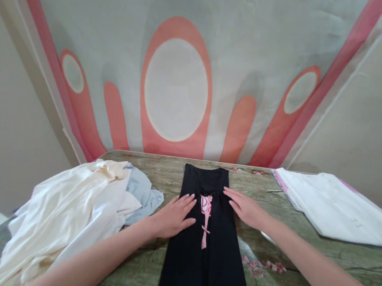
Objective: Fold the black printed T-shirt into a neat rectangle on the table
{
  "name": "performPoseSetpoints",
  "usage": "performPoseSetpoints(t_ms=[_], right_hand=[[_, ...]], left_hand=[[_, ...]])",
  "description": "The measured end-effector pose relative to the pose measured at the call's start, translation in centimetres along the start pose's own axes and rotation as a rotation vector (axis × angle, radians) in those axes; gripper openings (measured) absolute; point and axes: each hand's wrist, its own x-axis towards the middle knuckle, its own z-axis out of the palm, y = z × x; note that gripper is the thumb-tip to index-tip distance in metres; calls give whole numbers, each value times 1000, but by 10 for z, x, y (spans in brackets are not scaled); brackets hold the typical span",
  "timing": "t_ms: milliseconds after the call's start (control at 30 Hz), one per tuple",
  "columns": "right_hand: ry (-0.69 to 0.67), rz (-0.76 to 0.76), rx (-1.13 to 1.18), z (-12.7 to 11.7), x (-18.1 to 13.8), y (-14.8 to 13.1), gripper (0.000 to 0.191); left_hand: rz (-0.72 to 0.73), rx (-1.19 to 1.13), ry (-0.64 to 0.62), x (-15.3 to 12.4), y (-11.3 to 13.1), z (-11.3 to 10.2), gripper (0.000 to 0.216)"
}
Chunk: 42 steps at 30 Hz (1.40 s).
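Observation:
A black garment [189, 268] lies in a long narrow strip down the middle of the table, its sides turned inward. Pink and white print shows along the gap at its centre, and a neckline faces the far edge. My left hand [177, 213] rests flat on the garment's left side, fingers stretched out. On the right side, my right hand [244, 207] touches the garment's edge with extended fingertips. Neither hand grips the cloth. The garment's near end runs out of the bottom of the view.
To the left sits a loose heap of cream and white clothes [75, 207] with a light blue cloth [139, 192] beside it. Flat folded white clothes [332, 207] lie at the right. The wood-patterned table [289, 252] meets a wall hanging [169, 149] at its far edge.

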Motion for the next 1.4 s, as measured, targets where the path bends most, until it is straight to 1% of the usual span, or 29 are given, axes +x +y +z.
performPoseSetpoints(t_ms=[100,200,300,367,433,500,567,633,733,800,867,967,1000,1100,1167,1233,1267,1333,1400], right_hand=[[-121,-48,56,-12,-41,-28,42],[-213,-52,91,-23,-74,-58,44],[-278,-67,90,-36,-100,-81,43],[-307,-110,60,-45,-111,-90,41],[-320,-187,16,-53,-119,-95,42],[-304,-299,-30,-57,-122,-99,44],[-248,-417,-82,-58,-121,-104,44],[-180,-518,-140,-56,-118,-110,40],[-129,-627,-174,-50,-112,-117,37],[-124,-647,-137,-48,-107,-118,38],[-172,-608,-81,-47,-103,-117,40],[-316,-490,18,-46,-98,-114,41],[-339,-449,68,-46,-97,-114,42],[-319,-358,266,-45,-95,-115,47],[-322,-331,370,-43,-94,-116,50],[-332,-301,444,-43,-92,-115,49],[-330,-262,474,-43,-90,-112,46],[-307,-139,532,-44,-86,-105,38],[-259,2,596,-47,-79,-94,29]], left_hand=[[21,-2,-45,-31,19,-5,59],[52,-15,-87,-56,36,-10,59],[91,-49,-109,-76,44,-17,56],[118,-72,-102,-87,45,-23,50],[148,-72,-89,-95,45,-30,44],[195,-35,-101,-101,46,-37,40],[265,26,-130,-105,49,-41,39],[329,85,-134,-108,51,-43,37],[394,125,-55,-109,54,-39,33],[408,120,10,-109,55,-36,29],[406,100,18,-107,56,-35,30],[407,28,-59,-103,56,-34,36],[404,-6,-88,-102,55,-34,41],[377,-128,-140,-99,53,-30,56],[353,-223,-170,-97,52,-30,59],[329,-353,-189,-93,52,-35,57],[308,-434,-190,-90,52,-38,54],[229,-614,-174,-83,50,-47,42],[113,-792,-126,-73,44,-54,30]])
